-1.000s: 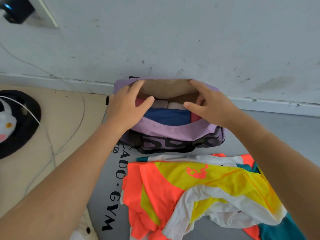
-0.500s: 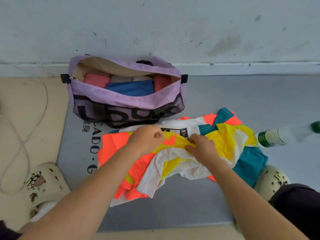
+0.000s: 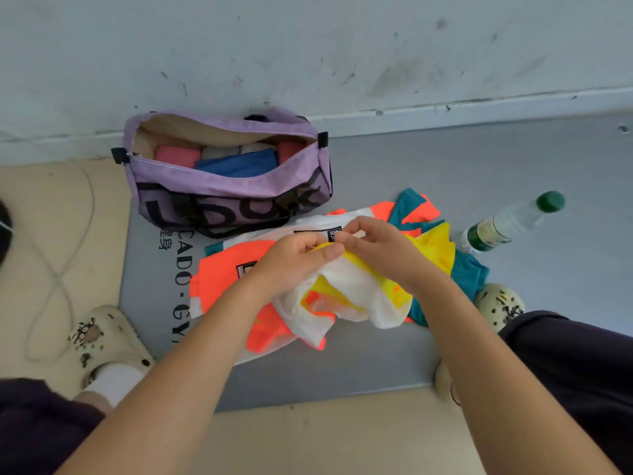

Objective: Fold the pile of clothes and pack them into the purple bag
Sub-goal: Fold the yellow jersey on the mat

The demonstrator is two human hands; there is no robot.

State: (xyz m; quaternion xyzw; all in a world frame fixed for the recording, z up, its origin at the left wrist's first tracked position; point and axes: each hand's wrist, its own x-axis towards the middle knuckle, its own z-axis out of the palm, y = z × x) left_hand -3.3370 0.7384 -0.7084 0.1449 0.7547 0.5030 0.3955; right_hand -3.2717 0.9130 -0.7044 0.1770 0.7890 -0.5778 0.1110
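Clothes, a crumpled neon orange, yellow, white and teal pile, lie on a grey mat. Left hand and right hand pinch bunched fabric. Just beyond sits the open purple bag, partly packed.

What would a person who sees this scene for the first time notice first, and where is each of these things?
The eye goes first to the bright orange, yellow and white garment in the middle of the grey mat, gripped by the left hand and the right hand. Behind it, against the wall, the purple bag stands open with folded pink and blue clothes inside. A clear bottle with a green cap lies on the mat at the right.
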